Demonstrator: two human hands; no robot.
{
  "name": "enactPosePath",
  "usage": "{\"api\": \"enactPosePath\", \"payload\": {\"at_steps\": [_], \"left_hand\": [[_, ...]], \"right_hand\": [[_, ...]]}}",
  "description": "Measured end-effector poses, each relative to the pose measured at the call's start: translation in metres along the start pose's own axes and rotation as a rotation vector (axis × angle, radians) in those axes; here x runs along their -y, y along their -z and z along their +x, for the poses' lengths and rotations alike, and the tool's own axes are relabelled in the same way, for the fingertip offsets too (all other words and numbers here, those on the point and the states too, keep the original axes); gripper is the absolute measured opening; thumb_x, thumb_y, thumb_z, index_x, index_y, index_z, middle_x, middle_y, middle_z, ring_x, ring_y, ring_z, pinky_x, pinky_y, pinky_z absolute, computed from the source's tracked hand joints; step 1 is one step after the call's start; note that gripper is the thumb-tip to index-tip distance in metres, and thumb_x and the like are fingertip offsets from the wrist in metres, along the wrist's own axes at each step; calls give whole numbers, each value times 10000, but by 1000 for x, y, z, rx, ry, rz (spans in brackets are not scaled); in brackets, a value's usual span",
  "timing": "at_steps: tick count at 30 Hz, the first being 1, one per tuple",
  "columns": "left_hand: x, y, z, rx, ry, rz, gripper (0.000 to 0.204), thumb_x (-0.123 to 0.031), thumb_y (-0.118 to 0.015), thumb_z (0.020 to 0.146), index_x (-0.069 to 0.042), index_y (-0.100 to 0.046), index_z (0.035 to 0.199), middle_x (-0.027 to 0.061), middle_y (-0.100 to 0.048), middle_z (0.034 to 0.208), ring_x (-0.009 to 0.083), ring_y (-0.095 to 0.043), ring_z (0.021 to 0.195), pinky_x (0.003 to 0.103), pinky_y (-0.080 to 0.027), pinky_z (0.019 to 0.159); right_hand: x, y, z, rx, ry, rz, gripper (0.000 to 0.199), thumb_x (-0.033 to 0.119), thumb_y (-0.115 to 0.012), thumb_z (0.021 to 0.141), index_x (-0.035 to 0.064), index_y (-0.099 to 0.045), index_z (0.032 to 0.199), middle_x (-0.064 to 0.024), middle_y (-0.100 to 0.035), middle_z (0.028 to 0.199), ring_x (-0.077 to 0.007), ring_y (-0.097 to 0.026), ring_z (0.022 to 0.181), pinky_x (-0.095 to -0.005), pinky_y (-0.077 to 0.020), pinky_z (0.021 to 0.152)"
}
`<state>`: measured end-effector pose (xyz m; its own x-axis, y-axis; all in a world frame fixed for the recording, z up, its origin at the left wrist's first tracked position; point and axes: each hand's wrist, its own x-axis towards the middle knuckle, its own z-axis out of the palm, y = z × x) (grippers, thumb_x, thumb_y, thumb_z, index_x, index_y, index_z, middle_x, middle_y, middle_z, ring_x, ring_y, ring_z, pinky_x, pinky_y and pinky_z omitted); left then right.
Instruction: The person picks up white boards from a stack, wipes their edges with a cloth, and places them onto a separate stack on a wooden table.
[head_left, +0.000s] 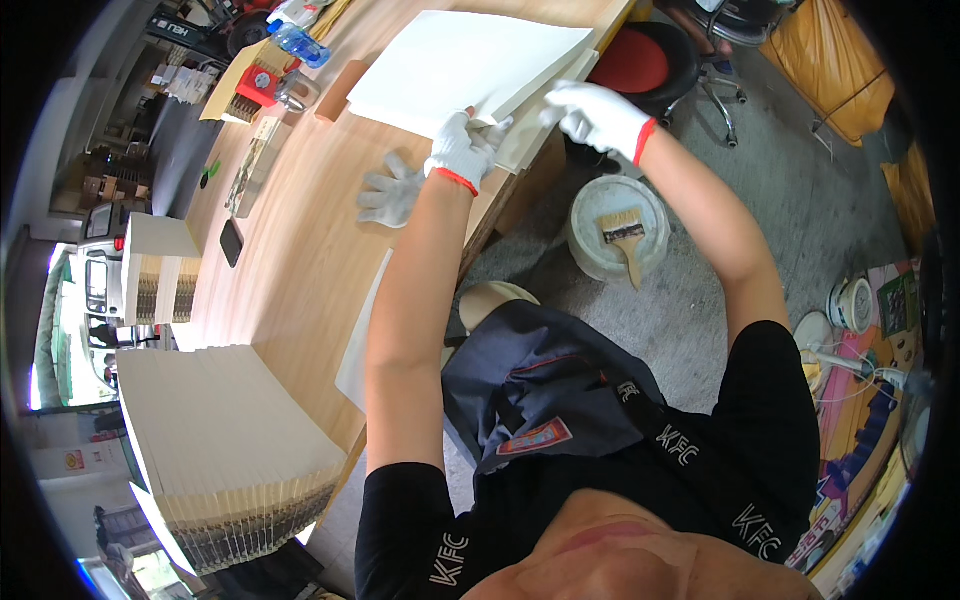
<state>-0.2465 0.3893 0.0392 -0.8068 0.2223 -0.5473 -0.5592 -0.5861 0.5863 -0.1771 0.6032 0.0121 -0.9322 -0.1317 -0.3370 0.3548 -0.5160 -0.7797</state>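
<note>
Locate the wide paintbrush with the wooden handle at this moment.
In the head view, the wide wooden-handled paintbrush lies across the top of the round white bucket on the grey floor, beside the wooden table and below the white-gloved right hand.

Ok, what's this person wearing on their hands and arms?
Both the left hand and right hand wear white knit work gloves with red-orange cuff trim. The forearms are bare; short black sleeves start at the upper arms, part of a black shirt with white lettering.

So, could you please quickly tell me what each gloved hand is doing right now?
Left hand: closed, gripping the corner of the stack of white paper sheets.
Right hand: resting on the same stack's edge; grip cannot be told.
</note>
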Motion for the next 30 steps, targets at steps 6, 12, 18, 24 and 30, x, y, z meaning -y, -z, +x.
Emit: {"api": "enactPosePath", "payload": {"at_steps": [6,12,18,24,30], "left_hand": [[-67,40,-10,35,-40,60,211,-77,-456,973,-4,-512,1162,135,-610,1035,261,-667,865,443,-626,834],[-152,139,-88,191,-225,523,342,-121,-466,967,-14,-510,1289,139,-620,1195,249,-666,969,385,-586,839],[-166,239,-220,-100,-444,656,504,-114,-553,958,24,-411,1422,156,-563,1328,249,-598,1186,376,-529,973],[-146,360,-247,-254,-405,591,554,-128,-560,975,39,-361,1464,154,-550,1359,227,-601,1174,312,-507,964],[-118,367,-240,-463,-295,814,630,-232,-657,926,-2,-401,1454,158,-557,1331,221,-569,1184,322,-476,968]], "right_hand": [[54,24,29,-115,112,155,500,369,-482,1026,-19,-512,1339,-169,-631,1235,-201,-670,1041,-255,-617,741],[40,-31,36,20,26,-389,440,392,-614,968,99,-615,1296,-19,-694,1062,-95,-672,902,-213,-585,674],[-44,-177,42,221,188,-788,480,421,-583,953,78,-625,1286,-71,-649,1156,-160,-622,1007,-261,-509,803],[-126,-248,51,253,753,-1640,564,495,-541,933,55,-634,1274,-137,-590,1290,-243,-568,1145,-323,-432,951],[-146,-239,70,349,383,-1623,657,566,-549,900,59,-596,1315,-187,-568,1345,-297,-558,1206,-366,-390,1033]]}}
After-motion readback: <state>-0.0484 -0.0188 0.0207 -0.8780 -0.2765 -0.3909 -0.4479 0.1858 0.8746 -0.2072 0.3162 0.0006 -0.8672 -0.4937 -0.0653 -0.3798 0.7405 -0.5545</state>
